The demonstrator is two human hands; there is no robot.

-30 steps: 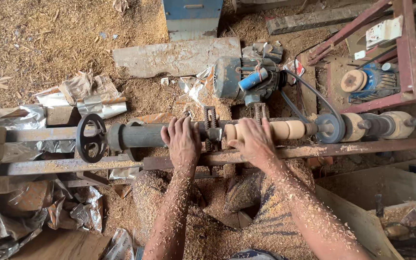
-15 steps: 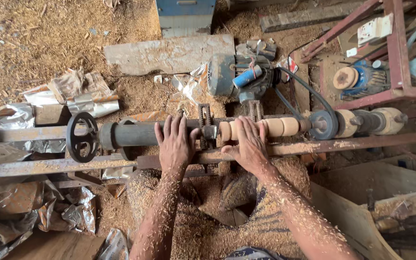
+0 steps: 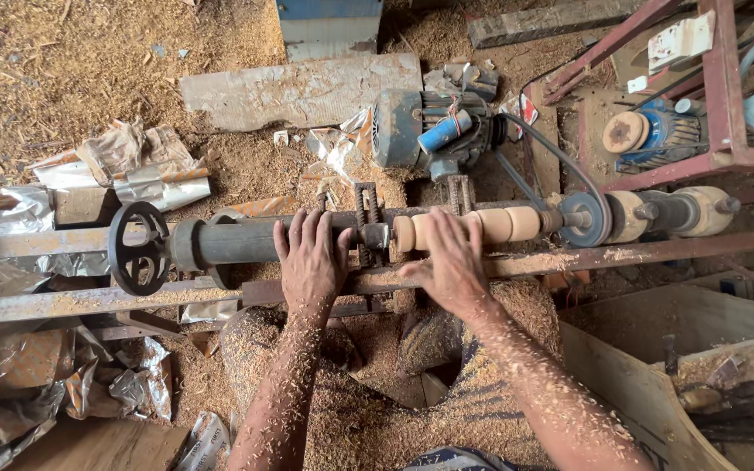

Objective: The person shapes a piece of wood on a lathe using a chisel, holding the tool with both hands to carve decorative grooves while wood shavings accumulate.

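**shavings_guy:** What's the head cam giving you right now?

**remote_op:** I'm looking straight down on a homemade lathe [image 3: 377, 281], rusty steel rails crusted with sawdust. The left hand [image 3: 311, 262] lies flat, fingers spread, palm down over the dark grey cylindrical tailstock barrel [image 3: 237, 242]. It isn't clamped on anything, just resting on the metal. The right hand [image 3: 448, 262] is flat too, fingers together and laid over the turned wood piece [image 3: 503, 225], which sits between the tailstock point and the belt pulley [image 3: 585, 218]. Not a grip, more of a cupping touch on top.

**shavings_guy:** What's the wood like?

**remote_op:** Pale, smooth, round, cut into bead-like segments with grooves between. I can't tell if it's spinning. Both forearms are peppered with fine curly shavings.

**shavings_guy:** And around it?

**remote_op:** A black spoked handwheel [image 3: 139, 248] sits at the tailstock's left end. Behind the wood there's a grey ribbed motor [image 3: 412, 126] with a blue cylinder strapped on, and a black belt [image 3: 560, 166] running down to the pulley. A weathered plank [image 3: 303, 87] lies on the sawdust floor, with crumpled silvery wrappers [image 3: 146, 170] to the left and a red-painted metal frame [image 3: 726, 105] on the right.
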